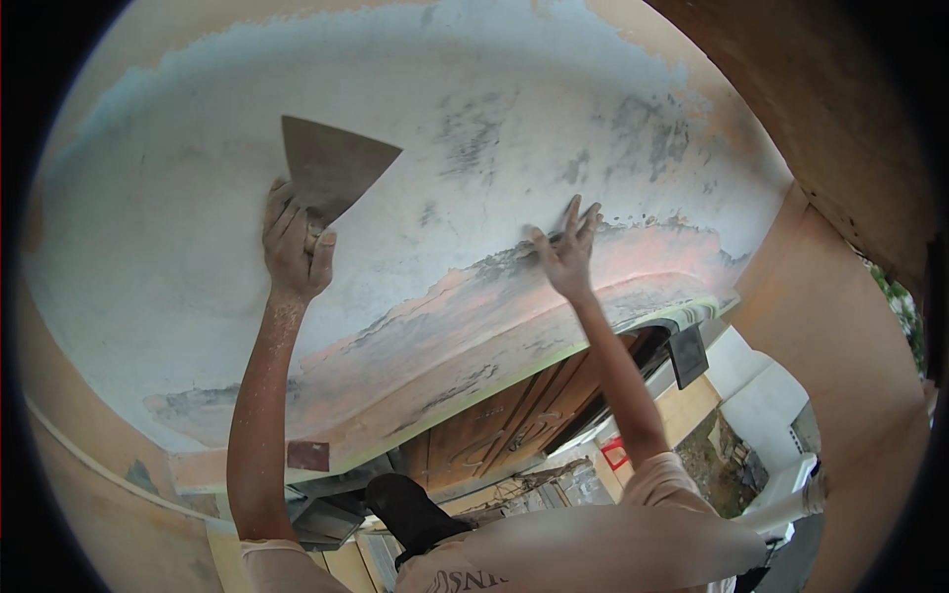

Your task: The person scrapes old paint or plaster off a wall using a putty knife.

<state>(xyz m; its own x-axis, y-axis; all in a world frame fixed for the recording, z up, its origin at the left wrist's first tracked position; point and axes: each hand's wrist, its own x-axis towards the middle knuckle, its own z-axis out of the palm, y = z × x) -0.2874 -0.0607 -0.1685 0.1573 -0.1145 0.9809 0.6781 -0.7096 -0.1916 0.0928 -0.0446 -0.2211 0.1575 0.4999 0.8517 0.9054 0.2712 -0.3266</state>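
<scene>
A wide putty knife (pixel 341 166) with a broad, flared metal blade is gripped by its handle in my left hand (pixel 295 245). Its blade lies over the pale grey-white wall (pixel 198 198), pointing up; whether the edge touches is hard to tell. My right hand (pixel 567 262) is raised farther right with its fingers spread, at the ragged upper edge of a bare pinkish patch (pixel 474 308) on that wall. Dark grey smudges mark the wall above the right hand. Pale dust covers my left forearm.
Below the patch runs a ledge with a greenish edge (pixel 474 388), above carved wooden doors (pixel 504 425). A dark rectangular panel (pixel 688 356) juts out at the ledge's right end. An orange-tan wall (pixel 830 296) rises at right. A small maroon square (pixel 308 456) sits by my left forearm.
</scene>
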